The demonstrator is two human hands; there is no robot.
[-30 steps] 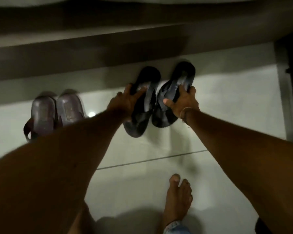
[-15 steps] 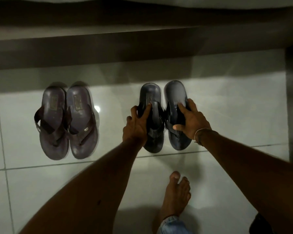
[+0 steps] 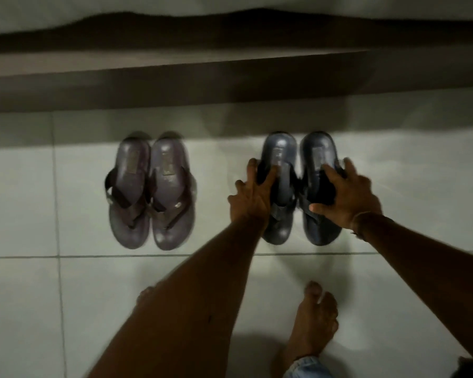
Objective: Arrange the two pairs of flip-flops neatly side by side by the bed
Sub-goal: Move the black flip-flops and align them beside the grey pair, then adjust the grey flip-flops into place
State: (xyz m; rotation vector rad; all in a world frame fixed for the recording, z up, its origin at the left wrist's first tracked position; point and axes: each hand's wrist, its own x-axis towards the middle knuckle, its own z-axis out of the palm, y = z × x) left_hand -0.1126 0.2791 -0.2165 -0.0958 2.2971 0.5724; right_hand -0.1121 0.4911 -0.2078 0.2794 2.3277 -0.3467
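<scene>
A brown pair of flip-flops (image 3: 150, 190) lies flat on the white tiled floor, the two side by side, heels toward the bed. To their right lies a dark blue pair (image 3: 298, 159), also side by side and flat on the floor. My left hand (image 3: 250, 199) grips the left blue flip-flop at its strap. My right hand (image 3: 347, 197) grips the right blue flip-flop (image 3: 318, 154) the same way. A gap of bare tile separates the two pairs.
The dark wooden bed frame (image 3: 175, 85) runs across the top, with the mattress edge (image 3: 230, 6) above it. My bare right foot (image 3: 313, 320) stands on the tiles (image 3: 22, 309) below the blue pair. A tile joint runs just below the flip-flops.
The blue pair was tilted and lifted near the bed a second ago; it now lies flat and straight on the floor. Both hands still hold it. The brown pair has not moved.
</scene>
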